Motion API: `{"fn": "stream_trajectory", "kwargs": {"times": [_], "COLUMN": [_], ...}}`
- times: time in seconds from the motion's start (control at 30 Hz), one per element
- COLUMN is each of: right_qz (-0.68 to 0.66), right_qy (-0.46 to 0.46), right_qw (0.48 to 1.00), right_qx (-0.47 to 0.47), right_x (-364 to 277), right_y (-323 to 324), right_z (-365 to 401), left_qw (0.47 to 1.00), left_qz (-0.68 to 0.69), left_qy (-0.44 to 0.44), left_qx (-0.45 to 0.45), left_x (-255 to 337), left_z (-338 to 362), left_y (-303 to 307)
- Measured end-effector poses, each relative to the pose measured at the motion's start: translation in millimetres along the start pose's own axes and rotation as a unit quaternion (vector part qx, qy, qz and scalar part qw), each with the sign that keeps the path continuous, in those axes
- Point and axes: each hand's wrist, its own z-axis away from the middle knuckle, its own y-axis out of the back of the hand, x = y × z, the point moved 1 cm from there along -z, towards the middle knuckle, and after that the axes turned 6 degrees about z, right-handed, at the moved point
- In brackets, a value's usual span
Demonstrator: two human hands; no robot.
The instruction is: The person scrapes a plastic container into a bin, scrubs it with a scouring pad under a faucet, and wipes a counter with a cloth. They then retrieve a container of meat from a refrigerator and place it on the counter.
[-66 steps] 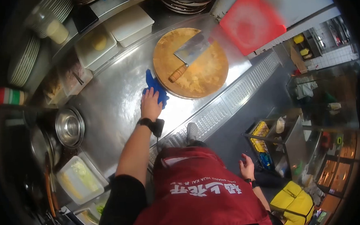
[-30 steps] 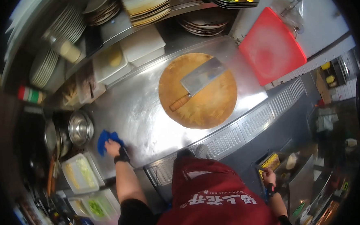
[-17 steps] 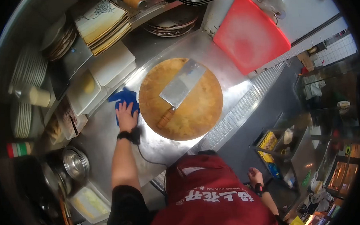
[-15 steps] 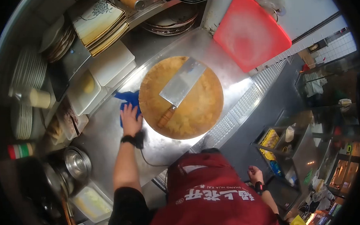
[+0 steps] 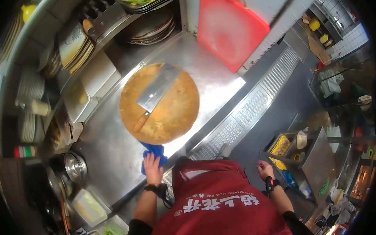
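My left hand (image 5: 153, 172) lies with spread fingers on a crumpled blue cloth (image 5: 158, 149), at the near edge of the steel counter (image 5: 109, 164). Part of the cloth touches the near side of a round wooden chopping board (image 5: 177, 118). Across that board lies a cleaver (image 5: 159, 88), its wooden handle pointing toward me. My right hand (image 5: 265, 169) hangs in the air to the right of the red apron (image 5: 217, 188), away from the counter. Its fingers are curled in, and nothing shows in them.
A red cutting board (image 5: 230, 30) leans upright at the back right. White tubs (image 5: 98, 75) and stacked plates (image 5: 78, 46) line the left shelf. Metal bowls (image 5: 75, 167) stand at the left, near a tub of greens (image 5: 113, 234). A perforated metal strip (image 5: 255, 105) runs along the counter's right side.
My left hand and the blue cloth have moved from the chopping board's left side to its near side. The camera view has shifted. The cleaver still lies on the board.
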Motion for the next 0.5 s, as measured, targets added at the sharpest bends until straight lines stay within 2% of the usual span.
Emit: {"fn": "stream_trajectory", "kwargs": {"times": [0.2,0.27,0.3,0.37,0.5], "right_qz": [-0.031,-0.084,-0.087,-0.055,-0.069], "right_qy": [-0.005,-0.067,-0.066,-0.039,-0.067], "right_qw": [0.997,0.992,0.991,0.989,0.985], "right_qx": [0.067,0.069,0.072,0.131,0.144], "right_x": [90.8,145.8,158.4,175.1,184.7], "right_y": [75.5,84.0,87.6,102.5,111.2], "right_z": [-13.4,-10.8,-4.6,11.2,35.0], "left_qw": [0.999,0.999,0.999,0.999,0.997], "left_qz": [-0.009,0.022,0.029,0.052,0.075], "left_qy": [-0.041,-0.041,-0.031,-0.014,-0.026], "left_qx": [-0.014,-0.002,-0.011,-0.006,-0.011], "left_x": [107.6,141.8,163.9,198.7,249.8], "left_z": [-20.3,-44.8,-60.6,-94.9,-173.7], "left_y": [-59.7,-81.7,-86.9,-104.6,-150.0]}}
